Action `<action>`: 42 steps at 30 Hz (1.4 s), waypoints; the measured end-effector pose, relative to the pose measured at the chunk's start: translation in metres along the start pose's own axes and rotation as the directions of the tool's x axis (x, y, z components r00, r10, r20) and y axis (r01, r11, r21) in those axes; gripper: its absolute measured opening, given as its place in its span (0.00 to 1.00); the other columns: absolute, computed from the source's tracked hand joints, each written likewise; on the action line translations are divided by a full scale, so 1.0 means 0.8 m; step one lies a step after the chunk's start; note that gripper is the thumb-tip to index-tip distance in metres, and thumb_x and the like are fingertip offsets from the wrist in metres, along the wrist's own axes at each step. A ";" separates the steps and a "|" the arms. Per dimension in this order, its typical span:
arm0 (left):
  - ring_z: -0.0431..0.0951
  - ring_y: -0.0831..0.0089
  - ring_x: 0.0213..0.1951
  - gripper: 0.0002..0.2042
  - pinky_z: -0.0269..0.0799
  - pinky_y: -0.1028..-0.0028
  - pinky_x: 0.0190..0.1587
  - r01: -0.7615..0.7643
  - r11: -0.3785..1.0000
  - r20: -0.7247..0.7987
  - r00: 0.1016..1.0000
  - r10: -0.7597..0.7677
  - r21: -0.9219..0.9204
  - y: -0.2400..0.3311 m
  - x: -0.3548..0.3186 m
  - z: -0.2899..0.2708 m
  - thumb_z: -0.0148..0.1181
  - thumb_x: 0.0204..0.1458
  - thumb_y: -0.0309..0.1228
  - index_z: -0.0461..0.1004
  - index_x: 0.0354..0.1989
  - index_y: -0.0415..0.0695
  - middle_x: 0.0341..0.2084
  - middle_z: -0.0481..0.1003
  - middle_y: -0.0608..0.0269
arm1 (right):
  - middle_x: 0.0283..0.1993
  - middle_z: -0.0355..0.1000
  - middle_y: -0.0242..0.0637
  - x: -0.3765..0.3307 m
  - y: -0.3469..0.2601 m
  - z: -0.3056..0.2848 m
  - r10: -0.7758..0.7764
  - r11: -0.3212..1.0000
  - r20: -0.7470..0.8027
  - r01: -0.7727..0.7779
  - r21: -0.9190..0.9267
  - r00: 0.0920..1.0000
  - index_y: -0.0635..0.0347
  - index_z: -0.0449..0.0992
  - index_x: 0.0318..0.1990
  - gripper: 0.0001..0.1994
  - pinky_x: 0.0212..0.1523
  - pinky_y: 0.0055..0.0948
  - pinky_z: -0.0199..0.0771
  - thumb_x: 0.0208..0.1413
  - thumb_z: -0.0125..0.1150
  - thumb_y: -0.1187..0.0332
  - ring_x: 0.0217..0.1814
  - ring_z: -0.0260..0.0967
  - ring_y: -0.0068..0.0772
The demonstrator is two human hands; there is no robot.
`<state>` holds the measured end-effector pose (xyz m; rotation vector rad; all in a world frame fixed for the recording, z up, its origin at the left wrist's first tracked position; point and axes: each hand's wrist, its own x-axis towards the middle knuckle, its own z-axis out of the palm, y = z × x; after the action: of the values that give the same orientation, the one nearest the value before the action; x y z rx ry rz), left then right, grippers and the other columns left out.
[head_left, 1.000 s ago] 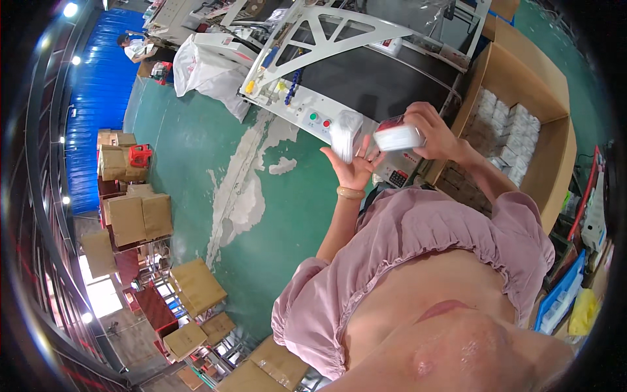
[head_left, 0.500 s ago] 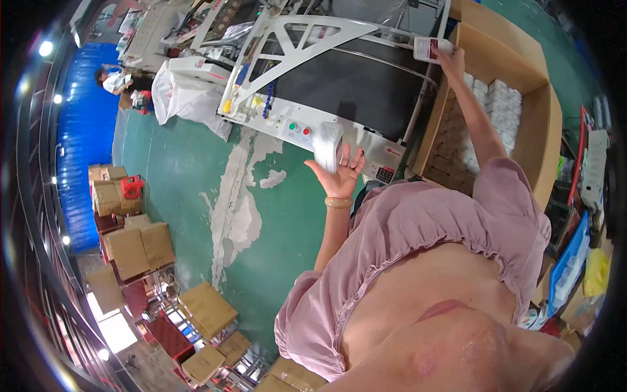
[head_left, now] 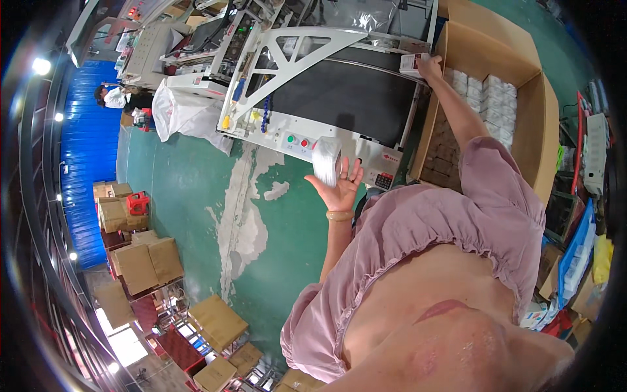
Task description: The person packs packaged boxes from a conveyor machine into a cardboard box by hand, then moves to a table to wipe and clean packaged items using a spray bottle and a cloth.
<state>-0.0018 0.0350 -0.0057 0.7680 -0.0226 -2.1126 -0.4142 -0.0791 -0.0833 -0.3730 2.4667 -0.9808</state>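
Note:
My left hand [head_left: 340,195], palm up with thumb and fingers spread, supports a glossy white plastic-wrapped pack [head_left: 325,161] between thumb and fingers. It is in front of the machine's white control panel [head_left: 274,129]. Up at the right, my right hand [head_left: 430,68] has its fingers closed on a small white pack [head_left: 410,63] with dark-red print, over the right edge of the machine's dark conveyor belt [head_left: 339,91]. Just right of that hand stands a large open carton [head_left: 539,140]. Rows of white wrapped packs [head_left: 499,108] fill part of it.
A slanted white metal frame [head_left: 307,62] rises over the belt's left side. A white sack [head_left: 189,114] sits left of the machine. Brown cartons [head_left: 147,261] are stacked at lower left. Far left, another person [head_left: 116,98] sits by a blue wall. Green floor lies between.
The view has shifted, so the machine appears lower. My right hand has moved a little left with its pack, towards the belt. The left hand still bears the wrapped pack.

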 end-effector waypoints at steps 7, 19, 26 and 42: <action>0.62 0.44 0.53 0.47 0.56 0.52 0.55 0.028 1.000 -0.011 1.000 -0.028 -0.002 -0.007 0.004 0.006 0.46 0.33 0.74 0.60 0.55 0.47 0.45 0.67 0.49 | 0.49 0.65 0.61 0.022 0.025 0.000 -0.162 0.973 0.253 0.197 -0.121 0.954 0.71 0.62 0.48 0.29 0.53 0.41 0.63 0.51 0.49 0.49 0.53 0.63 0.57; 0.66 0.53 0.48 0.39 0.60 0.56 0.51 0.160 0.965 -0.075 0.986 -0.147 0.209 -0.028 0.009 0.015 0.38 0.45 0.69 0.59 0.58 0.52 0.47 0.66 0.59 | 0.59 0.56 0.47 -0.280 -0.026 -0.085 -0.867 0.164 0.490 0.878 0.449 -0.088 0.61 0.57 0.59 0.41 0.61 0.37 0.52 0.32 0.68 0.65 0.61 0.53 0.46; 0.66 0.59 0.50 0.41 0.62 0.60 0.51 0.204 0.900 0.089 0.963 -0.255 0.384 -0.040 0.011 0.016 0.34 0.45 0.70 0.57 0.59 0.50 0.52 0.64 0.59 | 0.44 0.64 0.43 -0.291 -0.008 -0.071 -0.882 0.043 0.434 0.886 0.462 -0.184 0.61 0.66 0.47 0.29 0.51 0.38 0.61 0.29 0.64 0.69 0.47 0.61 0.47; 0.63 0.44 0.52 0.32 0.59 0.53 0.53 0.200 0.938 -0.204 0.968 -0.145 0.282 -0.030 0.009 0.012 0.49 0.47 0.60 0.58 0.50 0.47 0.52 0.59 0.50 | 0.47 0.67 0.47 -0.180 0.001 -0.067 -0.697 0.717 0.348 0.594 0.365 0.627 0.65 0.62 0.51 0.36 0.49 0.33 0.65 0.33 0.70 0.58 0.48 0.66 0.45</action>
<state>-0.0276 0.0422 -0.0085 1.1793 -0.1896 -2.2253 -0.3180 0.0105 -0.0044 -1.3352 1.7502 -1.2344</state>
